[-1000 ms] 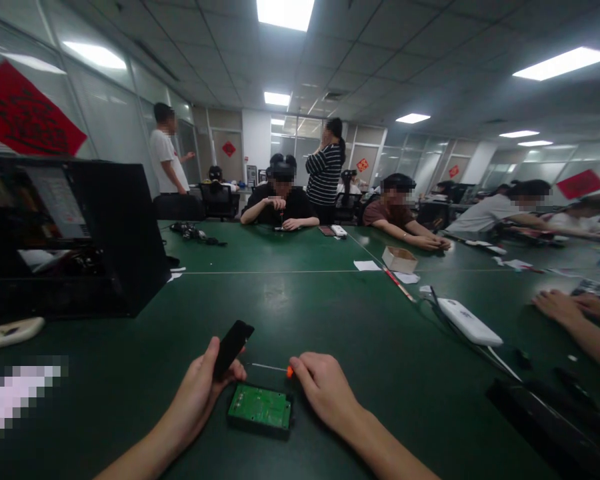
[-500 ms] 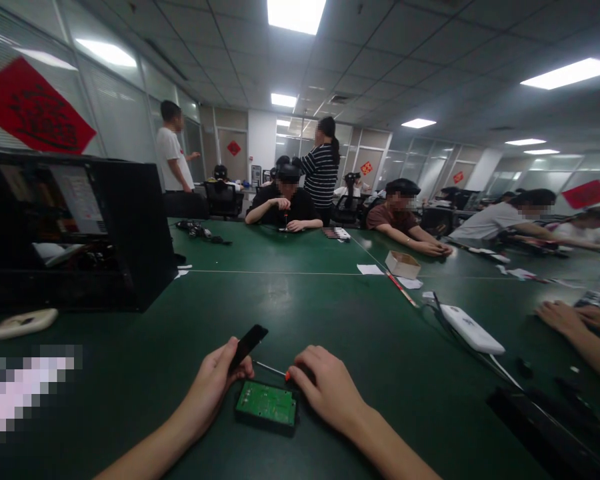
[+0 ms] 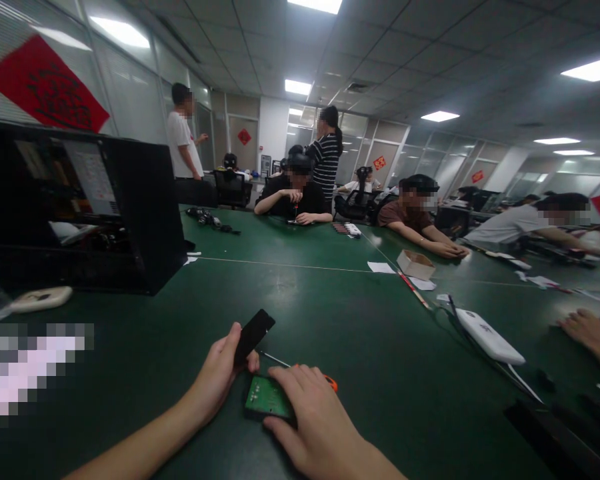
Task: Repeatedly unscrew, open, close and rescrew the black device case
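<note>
My left hand [image 3: 225,363] grips a flat black cover [image 3: 254,335], tilted up off the table between thumb and fingers. Just right of it sits a green circuit board [image 3: 267,395] in a shallow black case. My right hand [image 3: 313,410] spans this board, thumb at the near edge and fingers over the far side, hiding its right part. Behind that hand lies a screwdriver [image 3: 276,359]; its metal shaft points left toward my left hand, and part of its orange handle shows past my knuckles.
An open black computer case [image 3: 155,220] stands at the left, a cream oval object [image 3: 43,299] before it. On the right are a white power bank-like box [image 3: 490,335] with cables, a small cardboard box [image 3: 416,264] and a co-worker's hand [image 3: 587,328]. Other people sit across the green table [image 3: 220,287].
My right hand has left the screwdriver handle and moved onto the circuit board in its case. The screwdriver now lies behind it. My left hand still holds the black cover. The view has shifted slightly.
</note>
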`<move>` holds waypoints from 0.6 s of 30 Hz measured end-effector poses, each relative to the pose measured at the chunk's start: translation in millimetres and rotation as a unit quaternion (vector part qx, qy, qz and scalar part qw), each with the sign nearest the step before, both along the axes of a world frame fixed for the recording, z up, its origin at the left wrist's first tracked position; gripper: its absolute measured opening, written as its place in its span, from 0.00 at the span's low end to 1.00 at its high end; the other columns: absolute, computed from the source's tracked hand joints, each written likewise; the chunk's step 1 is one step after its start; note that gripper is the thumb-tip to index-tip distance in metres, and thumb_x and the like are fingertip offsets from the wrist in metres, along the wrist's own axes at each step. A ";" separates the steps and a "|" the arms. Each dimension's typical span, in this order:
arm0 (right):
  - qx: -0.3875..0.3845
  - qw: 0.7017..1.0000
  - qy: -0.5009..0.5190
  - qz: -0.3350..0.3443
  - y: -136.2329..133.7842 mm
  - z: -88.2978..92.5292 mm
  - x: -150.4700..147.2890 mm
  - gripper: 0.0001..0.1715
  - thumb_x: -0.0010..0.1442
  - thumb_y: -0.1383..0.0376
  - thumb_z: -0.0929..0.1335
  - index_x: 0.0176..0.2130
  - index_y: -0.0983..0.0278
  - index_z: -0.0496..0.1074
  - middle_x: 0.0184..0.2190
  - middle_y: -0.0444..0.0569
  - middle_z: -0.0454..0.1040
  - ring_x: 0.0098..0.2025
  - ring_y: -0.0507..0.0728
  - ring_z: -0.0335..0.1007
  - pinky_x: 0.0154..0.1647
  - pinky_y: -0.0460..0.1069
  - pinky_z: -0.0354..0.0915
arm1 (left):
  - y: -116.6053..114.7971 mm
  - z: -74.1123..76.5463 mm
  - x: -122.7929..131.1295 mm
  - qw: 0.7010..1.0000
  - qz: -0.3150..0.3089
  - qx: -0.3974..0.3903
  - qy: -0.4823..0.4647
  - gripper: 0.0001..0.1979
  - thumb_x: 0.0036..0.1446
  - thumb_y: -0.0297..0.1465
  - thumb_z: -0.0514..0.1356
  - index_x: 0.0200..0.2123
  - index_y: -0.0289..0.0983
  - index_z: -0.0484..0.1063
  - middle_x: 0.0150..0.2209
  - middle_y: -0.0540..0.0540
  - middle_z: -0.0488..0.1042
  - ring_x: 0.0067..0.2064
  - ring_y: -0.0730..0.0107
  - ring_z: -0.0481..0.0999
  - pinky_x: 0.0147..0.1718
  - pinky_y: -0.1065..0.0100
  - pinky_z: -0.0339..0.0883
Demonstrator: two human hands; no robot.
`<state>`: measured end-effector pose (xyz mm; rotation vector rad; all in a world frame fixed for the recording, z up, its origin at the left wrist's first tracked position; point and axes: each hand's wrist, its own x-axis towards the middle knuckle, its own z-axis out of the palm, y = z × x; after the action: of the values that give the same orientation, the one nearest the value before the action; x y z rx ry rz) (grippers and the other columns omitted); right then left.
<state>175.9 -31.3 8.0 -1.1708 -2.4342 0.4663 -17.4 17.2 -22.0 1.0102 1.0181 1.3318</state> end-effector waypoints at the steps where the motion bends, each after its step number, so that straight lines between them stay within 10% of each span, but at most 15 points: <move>1: -0.008 1.000 0.016 -0.001 1.1 5.1 2.9 0.30 0.60 0.58 0.73 0.60 0.58 0.67 0.52 0.52 0.76 0.51 0.63 0.71 0.54 0.59 0.66 | 0.0 0.8 0.0 1.000 0.003 -0.003 -0.008 0.35 0.59 0.61 0.55 0.18 0.36 0.70 0.19 0.45 0.70 0.27 0.64 0.71 0.33 0.66 0.67; 8: 0.084 0.972 0.011 -0.221 61.6 49.8 104.3 0.29 0.63 0.57 0.69 0.60 0.65 0.69 0.56 0.59 0.75 0.56 0.65 0.73 0.59 0.59 0.66 | -2.7 5.4 -4.3 0.999 -0.029 -0.014 0.004 0.34 0.59 0.59 0.56 0.19 0.34 0.72 0.21 0.44 0.71 0.28 0.62 0.71 0.34 0.65 0.66; 12: 0.078 0.873 -0.169 -0.451 93.8 46.8 203.5 0.32 0.65 0.54 0.67 0.61 0.68 0.70 0.54 0.65 0.76 0.52 0.71 0.75 0.48 0.61 0.69 | -2.6 2.5 -5.4 0.999 -0.039 -0.013 0.002 0.34 0.60 0.59 0.56 0.20 0.34 0.72 0.22 0.44 0.71 0.29 0.63 0.71 0.34 0.65 0.65; 18: 0.013 0.827 -0.197 -0.527 93.4 40.1 281.2 0.18 0.60 0.60 0.71 0.41 0.73 0.81 0.38 0.75 0.79 0.37 0.67 0.81 0.34 0.57 0.67 | 1.0 -3.4 -6.1 0.999 -0.051 -0.006 0.000 0.33 0.63 0.57 0.54 0.22 0.34 0.72 0.23 0.44 0.72 0.30 0.63 0.71 0.34 0.66 0.65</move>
<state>457.1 62.1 48.1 -2.4875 -1.6106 -0.1811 -23.5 18.1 -25.5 1.0404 0.9613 1.2417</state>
